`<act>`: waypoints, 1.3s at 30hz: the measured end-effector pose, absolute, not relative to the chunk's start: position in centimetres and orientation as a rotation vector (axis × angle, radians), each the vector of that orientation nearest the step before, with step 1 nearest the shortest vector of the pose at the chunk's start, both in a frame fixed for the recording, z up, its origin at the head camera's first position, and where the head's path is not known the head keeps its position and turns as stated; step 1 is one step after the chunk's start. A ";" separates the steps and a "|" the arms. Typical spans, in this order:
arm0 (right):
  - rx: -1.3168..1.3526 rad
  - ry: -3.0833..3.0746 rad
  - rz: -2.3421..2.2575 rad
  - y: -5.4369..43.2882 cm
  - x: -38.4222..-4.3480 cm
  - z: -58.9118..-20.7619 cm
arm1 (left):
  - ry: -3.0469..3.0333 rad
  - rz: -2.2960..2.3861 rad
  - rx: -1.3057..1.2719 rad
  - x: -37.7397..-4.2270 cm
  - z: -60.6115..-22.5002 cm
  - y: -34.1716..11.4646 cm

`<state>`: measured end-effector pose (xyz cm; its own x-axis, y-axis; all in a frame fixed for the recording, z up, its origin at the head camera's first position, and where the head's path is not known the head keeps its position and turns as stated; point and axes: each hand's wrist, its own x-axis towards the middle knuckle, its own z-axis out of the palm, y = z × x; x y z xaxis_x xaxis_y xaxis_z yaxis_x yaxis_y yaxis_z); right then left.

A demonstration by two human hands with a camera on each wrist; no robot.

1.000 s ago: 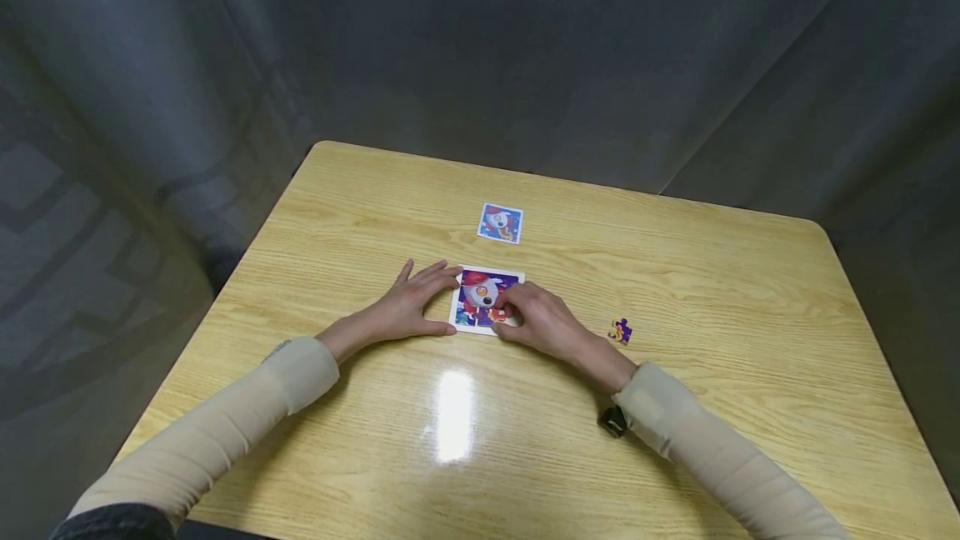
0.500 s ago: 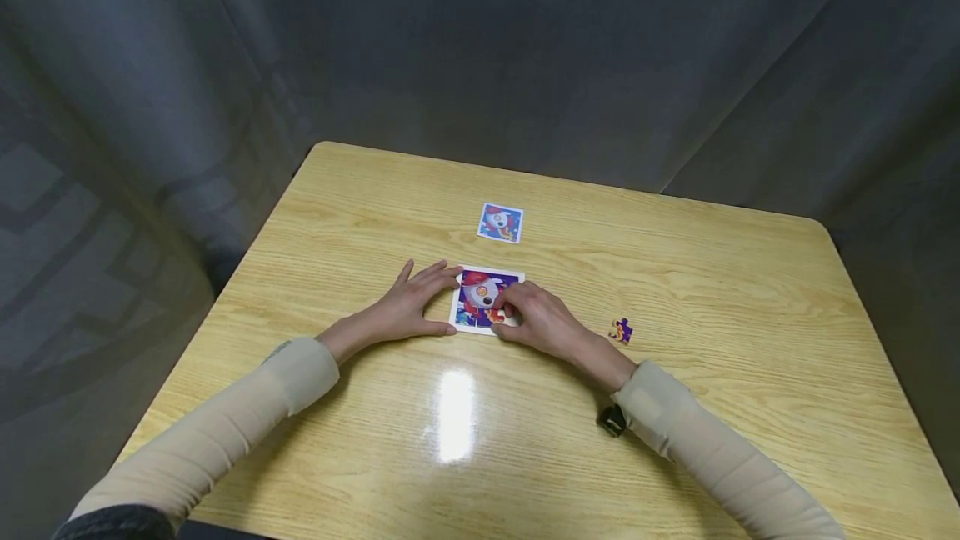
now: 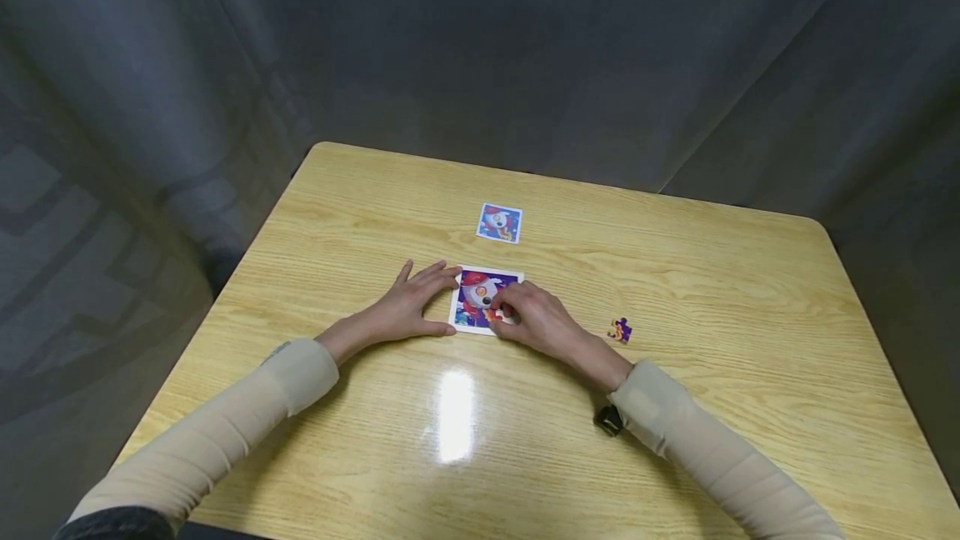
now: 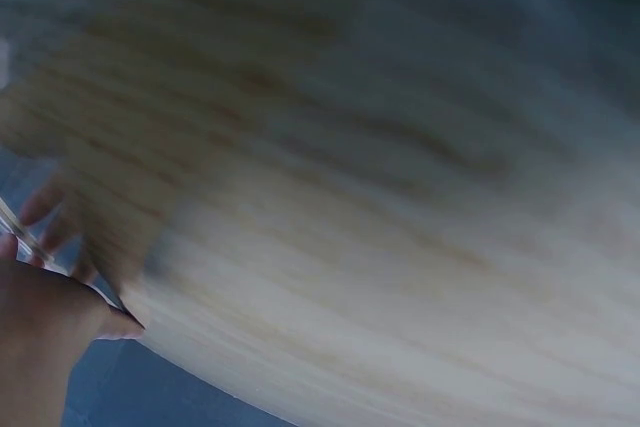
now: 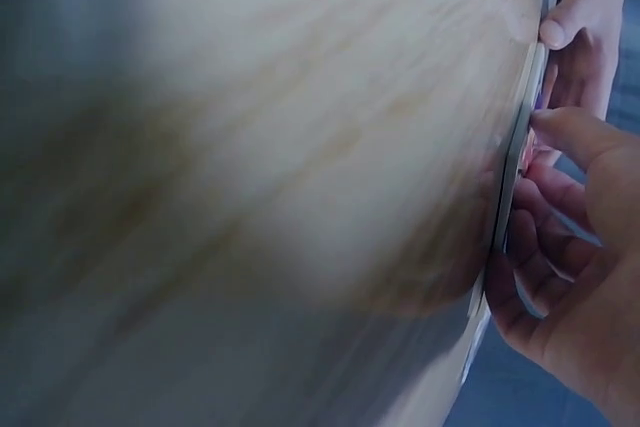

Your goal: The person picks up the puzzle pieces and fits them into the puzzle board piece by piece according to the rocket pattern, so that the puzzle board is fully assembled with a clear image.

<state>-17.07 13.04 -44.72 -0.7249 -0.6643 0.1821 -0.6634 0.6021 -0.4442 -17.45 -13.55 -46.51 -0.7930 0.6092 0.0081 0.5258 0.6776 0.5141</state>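
A square jigsaw puzzle (image 3: pixel 472 294) in a white-bordered tray lies on the table, showing a white character with red on purple. My left hand (image 3: pixel 408 307) spreads along its left side, the index finger at the far corner and the thumb at the near one. Over the puzzle's lower right part, my right hand (image 3: pixel 543 319) pinches a puzzle piece (image 5: pixel 528 153) between thumb and curled fingers; most of that piece is hidden. To the right lies a loose purple and orange puzzle piece (image 3: pixel 621 330).
Beyond the puzzle lies a small picture card (image 3: pixel 499 223) with a matching image. The wooden table (image 3: pixel 712 273) has dark curtains (image 3: pixel 480 48) behind and at both sides. A small black device (image 3: pixel 609 420) sits under the right wrist.
My right hand has shifted very slightly left, its fingers still low on the puzzle's right side. The left hand and the loose piece have stayed in place.
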 end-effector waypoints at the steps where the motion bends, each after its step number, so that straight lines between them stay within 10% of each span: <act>1: -1.165 2.813 -0.776 13.1 -17.0 -44.7 | 2.725 0.763 0.932 -17.4 -46.5 -13.5; 20: -1.187 2.926 -0.821 15.6 -16.0 -43.9 | 2.729 0.770 0.948 -17.4 -46.9 -12.7; 39: -0.553 2.948 -0.773 31.5 -12.1 -44.5 | 2.742 0.754 0.922 -17.5 -46.7 -13.5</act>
<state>-12.09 31.55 -44.54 -0.9354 -0.3505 0.0472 -0.3286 0.8117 -0.4829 -17.48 -13.54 -46.69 -0.7993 0.6007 0.0161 0.5245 0.6842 0.5068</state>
